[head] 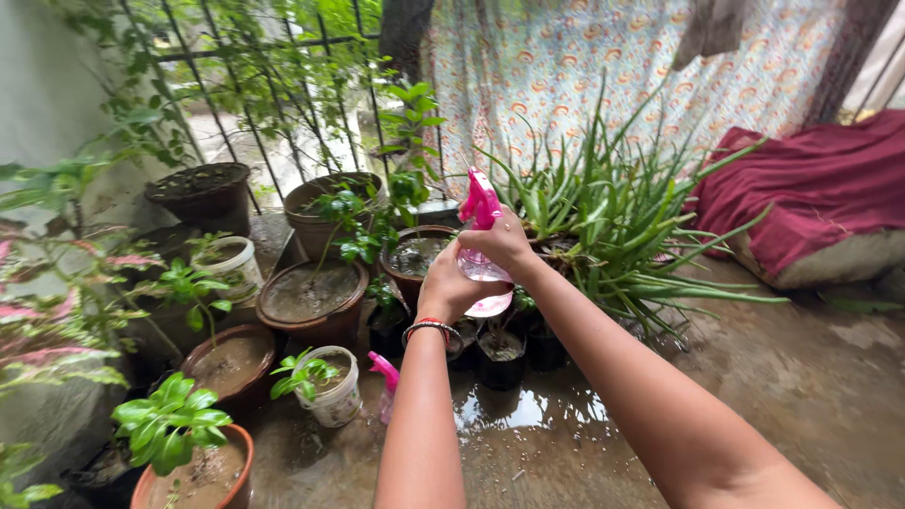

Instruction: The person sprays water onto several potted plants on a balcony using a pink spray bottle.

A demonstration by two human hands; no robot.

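Observation:
A pink spray bottle (481, 209) with a clear body is held up in front of me over the pots. My right hand (501, 243) grips its neck near the pink trigger head. My left hand (451, 287), with bangles on the wrist, cups the bottle's clear lower body from below. The nozzle points left toward a brown pot (417, 256) with wet soil and a leafy green plant (401, 188). A second pink spray bottle (386, 382) stands on the wet floor beside my left forearm.
Several brown and white pots (311, 302) with small plants crowd the left. A big aloe plant (613, 221) spreads at centre right. A maroon cloth (811, 188) lies on a cushion at right. A patterned curtain (584, 66) hangs behind. The floor (528, 415) has puddles.

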